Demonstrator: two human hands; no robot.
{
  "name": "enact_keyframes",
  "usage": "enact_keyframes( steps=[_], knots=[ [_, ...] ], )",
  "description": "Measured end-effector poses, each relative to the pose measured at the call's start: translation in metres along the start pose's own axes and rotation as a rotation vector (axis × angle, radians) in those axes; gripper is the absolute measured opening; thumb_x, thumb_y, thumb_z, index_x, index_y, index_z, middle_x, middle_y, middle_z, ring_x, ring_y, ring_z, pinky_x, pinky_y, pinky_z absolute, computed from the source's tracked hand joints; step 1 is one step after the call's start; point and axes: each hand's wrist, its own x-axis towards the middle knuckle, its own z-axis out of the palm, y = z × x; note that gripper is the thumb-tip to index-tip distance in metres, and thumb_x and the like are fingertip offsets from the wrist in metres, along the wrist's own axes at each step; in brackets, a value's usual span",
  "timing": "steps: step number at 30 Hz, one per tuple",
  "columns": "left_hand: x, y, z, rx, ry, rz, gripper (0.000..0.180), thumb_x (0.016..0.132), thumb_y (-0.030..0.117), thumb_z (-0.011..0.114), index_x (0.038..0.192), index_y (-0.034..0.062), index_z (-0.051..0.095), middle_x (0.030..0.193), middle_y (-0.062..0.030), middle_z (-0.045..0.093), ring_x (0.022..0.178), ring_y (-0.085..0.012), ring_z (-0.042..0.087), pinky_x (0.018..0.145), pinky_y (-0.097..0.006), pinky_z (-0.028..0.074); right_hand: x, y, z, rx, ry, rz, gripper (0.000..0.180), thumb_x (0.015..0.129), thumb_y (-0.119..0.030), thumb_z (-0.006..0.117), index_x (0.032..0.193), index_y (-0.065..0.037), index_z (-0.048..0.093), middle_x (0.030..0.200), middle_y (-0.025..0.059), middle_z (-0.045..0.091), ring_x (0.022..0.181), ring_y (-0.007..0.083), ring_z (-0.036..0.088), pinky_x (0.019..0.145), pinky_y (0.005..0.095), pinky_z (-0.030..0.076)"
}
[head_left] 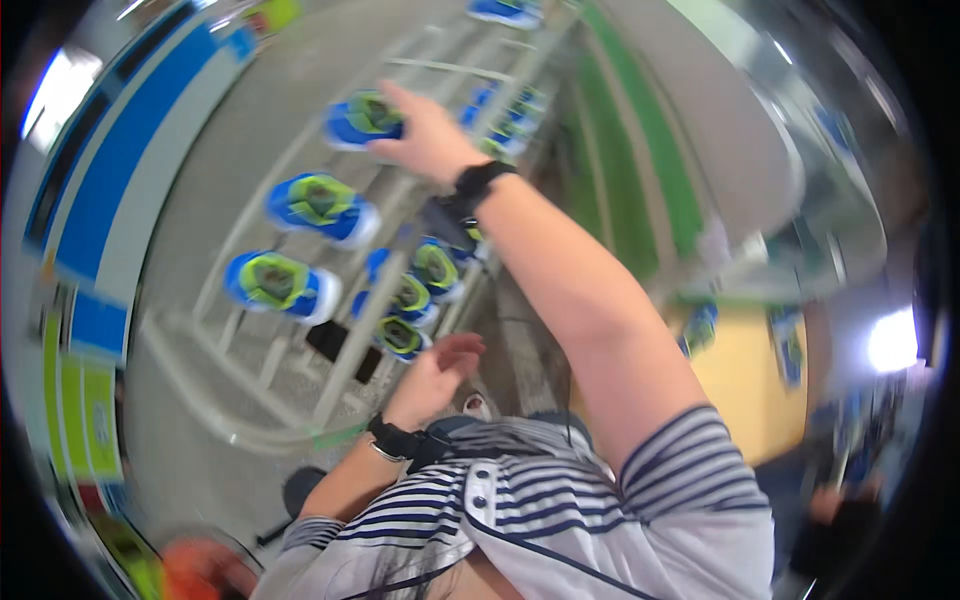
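My right hand (432, 135) stretches far forward over a pale tube rack. Its thumb and fingers close round the white heel end of a blue sneaker (362, 122) with a lime-green collar. Two more sneakers of that kind sit on the rack's upper level, a middle one (322, 208) and a nearer one (275, 284). My left hand (433, 382) hangs close to my body by the rack's near right side, with nothing in it and its fingers loosely apart. Near it, on a lower level, are several like sneakers (411, 297). The picture is smeared by motion.
The rack (225, 435) has a rounded near end and bare tubes. To the right runs a green-striped conveyor-like surface (640, 150) beside a tan table (745, 375) with blue-and-green pieces. Blue-and-white units (110, 200) line the left. An orange shape (205, 570) shows at lower left.
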Motion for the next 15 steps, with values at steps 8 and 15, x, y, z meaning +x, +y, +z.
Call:
enact_keyframes(
  steps=[8,15],
  knots=[
    [0.067,-0.005,0.058,0.014,-0.198,-0.060,0.033,0.103,0.018,0.056,0.133,0.0040,0.058,0.124,-0.0077,0.067,0.104,-0.0148,0.065,0.092,-0.028,0.048,-0.305,-0.014,-0.121,-0.114,0.251,0.267,0.043,0.089,-0.012,0.069,0.130,-0.006,0.060,0.130,0.0166,0.058,0.121,0.0348,0.056,0.106,0.0411,0.044],
    [0.130,-0.039,0.207,0.168,-0.637,-0.215,0.043,0.103,0.028,0.061,0.138,0.0039,0.055,0.130,-0.0095,0.066,0.116,-0.0164,0.062,0.097,-0.030,0.047,-0.624,-0.018,-0.199,-0.426,0.737,1.128,0.053,0.083,-0.002,0.062,0.136,-0.002,0.056,0.131,0.0193,0.061,0.127,0.0348,0.054,0.111,0.0420,0.040]
  ],
)
